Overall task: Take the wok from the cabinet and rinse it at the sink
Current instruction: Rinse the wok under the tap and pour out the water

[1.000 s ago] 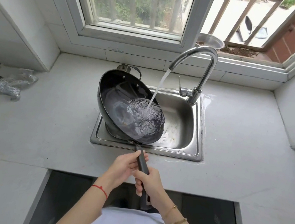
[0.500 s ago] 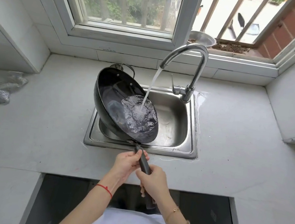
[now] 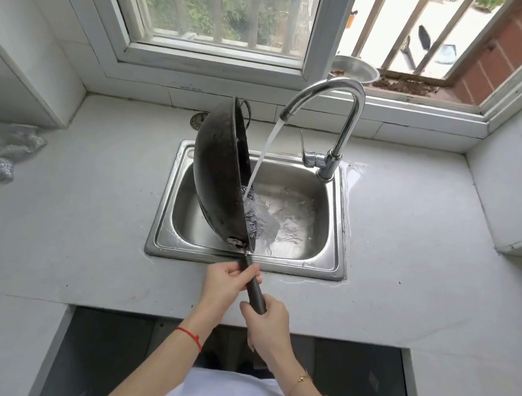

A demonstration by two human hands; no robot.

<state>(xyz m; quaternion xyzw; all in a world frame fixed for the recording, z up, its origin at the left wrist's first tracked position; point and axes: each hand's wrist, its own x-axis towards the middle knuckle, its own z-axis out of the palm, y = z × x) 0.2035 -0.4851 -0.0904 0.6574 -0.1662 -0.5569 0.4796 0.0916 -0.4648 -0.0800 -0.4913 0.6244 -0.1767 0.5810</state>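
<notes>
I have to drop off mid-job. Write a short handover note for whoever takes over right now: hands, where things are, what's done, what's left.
Left hand grips the wok's handle near the pan; right hand grips it lower down.
Wok is out of the cabinet, tipped on edge over the sink, water pouring out of it.
Faucet is running.
Left: probably finish rinsing, drain, and shut the water.

Wok (image 3: pixel 219 172) interior mostly hidden; handle end inside right hand (image 3: pixel 267 324).
</notes>
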